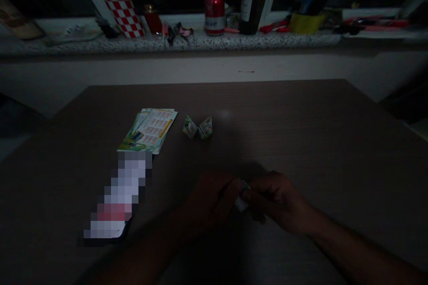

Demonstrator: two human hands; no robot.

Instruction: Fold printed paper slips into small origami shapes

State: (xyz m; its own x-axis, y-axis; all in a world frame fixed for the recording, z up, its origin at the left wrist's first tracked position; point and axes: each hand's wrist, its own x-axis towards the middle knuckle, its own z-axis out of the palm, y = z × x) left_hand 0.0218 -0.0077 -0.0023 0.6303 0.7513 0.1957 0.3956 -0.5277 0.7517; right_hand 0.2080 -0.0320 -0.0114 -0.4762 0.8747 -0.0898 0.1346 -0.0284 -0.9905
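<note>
Close together over the front middle of the table, my left hand (pixel 217 193) and my right hand (pixel 279 200) pinch a small folded piece of paper (pixel 241 204) between them. Its lower part shows pale with faint print; the fingers cover the rest. Farther back, two small folded paper shapes (pixel 198 128) with green and white print stand side by side with pointed tips. To their left lies a stack of printed sheets (pixel 150 129), green and white with red print. The dim light hides the finer folds in my fingers.
A phone with a blurred-out lit screen (pixel 117 196) lies on the brown table (pixel 317 142) at left. Along the granite sill (pixel 187 44) behind stand a red can (pixel 214 13), a dark container (pixel 256 4), a red-and-white checked tube (pixel 123 11) and a yellow holder (pixel 306 23).
</note>
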